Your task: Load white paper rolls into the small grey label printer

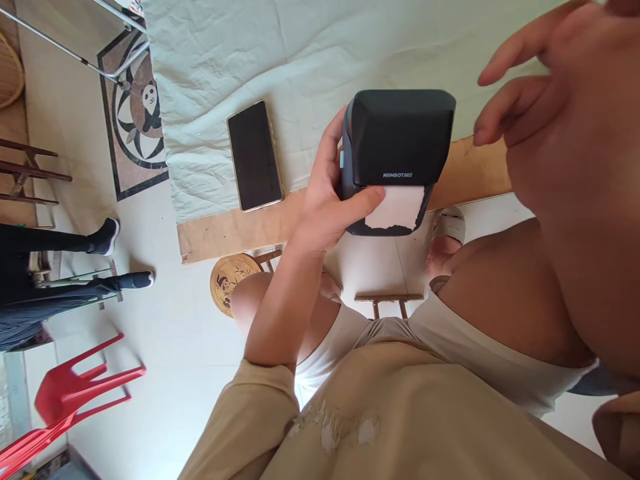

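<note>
My left hand [327,200] grips a black label printer [397,143] marked NIIMBOT, held above the table edge. Its thumb rests on the printer's front beside a torn strip of white label paper [397,208] that sticks out of the slot. My right hand [565,120] is raised close to the camera at the right, large and blurred, fingers apart and holding nothing. It hovers just right of the printer without touching it.
A dark smartphone [254,155] lies face up on the pale cloth [225,80] covering the wooden table [230,230]. Below are my knees and a round stool [231,279]. Another person's legs [60,267] and a red plastic chair [65,393] stand at the left.
</note>
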The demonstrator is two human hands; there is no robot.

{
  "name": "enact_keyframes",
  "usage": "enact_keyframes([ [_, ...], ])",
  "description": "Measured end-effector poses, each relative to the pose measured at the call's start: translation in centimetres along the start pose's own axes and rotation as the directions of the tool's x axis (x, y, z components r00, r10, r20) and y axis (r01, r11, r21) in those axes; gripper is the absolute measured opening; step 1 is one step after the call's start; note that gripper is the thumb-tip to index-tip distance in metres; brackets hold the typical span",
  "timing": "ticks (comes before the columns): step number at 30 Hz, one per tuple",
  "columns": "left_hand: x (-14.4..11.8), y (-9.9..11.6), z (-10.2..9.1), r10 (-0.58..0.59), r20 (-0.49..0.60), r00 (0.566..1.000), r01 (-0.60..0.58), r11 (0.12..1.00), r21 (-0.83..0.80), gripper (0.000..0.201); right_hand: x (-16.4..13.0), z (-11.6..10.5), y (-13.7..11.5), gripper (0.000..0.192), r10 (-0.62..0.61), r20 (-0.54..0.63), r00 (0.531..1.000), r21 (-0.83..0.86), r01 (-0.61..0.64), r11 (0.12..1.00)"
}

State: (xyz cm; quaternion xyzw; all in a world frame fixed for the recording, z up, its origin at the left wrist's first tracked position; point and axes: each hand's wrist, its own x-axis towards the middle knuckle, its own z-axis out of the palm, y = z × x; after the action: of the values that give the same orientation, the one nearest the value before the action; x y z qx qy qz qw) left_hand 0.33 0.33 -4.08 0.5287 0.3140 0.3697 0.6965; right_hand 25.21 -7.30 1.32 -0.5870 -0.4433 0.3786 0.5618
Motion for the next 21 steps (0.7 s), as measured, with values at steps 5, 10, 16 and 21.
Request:
enact_keyframes([
  [5,-1.2,0.6,0.6,0.027,0.06,0.998,-0.02,0.993,-0.114,0.086,-0.1,-0.2,1.7,0.074,-0.024,0.239,0.971,-0.162,0.064,0.985],
  [10,-1.9,1.9,2.1,-0.056,-0.046,0.997,0.052,0.993,-0.102,0.065,0.4,-0.4,3.2,0.117,0.055,0.531,0.846,-0.131,0.017,0.991],
  [16,-1.4,1.9,1.8,-0.094,-0.039,0.995,0.089,0.99,-0.111,0.067,0.6,-0.5,2.7,0.116,0.107,0.498,0.86,-0.126,-0.05,0.991],
  [21,-1.6,2.0,1.8,-0.165,0.0,0.986,0.162,0.974,-0.158,0.069,0.7,-0.4,2.9,0.1,0.166,0.473,0.865,-0.109,-0.13,0.986],
])
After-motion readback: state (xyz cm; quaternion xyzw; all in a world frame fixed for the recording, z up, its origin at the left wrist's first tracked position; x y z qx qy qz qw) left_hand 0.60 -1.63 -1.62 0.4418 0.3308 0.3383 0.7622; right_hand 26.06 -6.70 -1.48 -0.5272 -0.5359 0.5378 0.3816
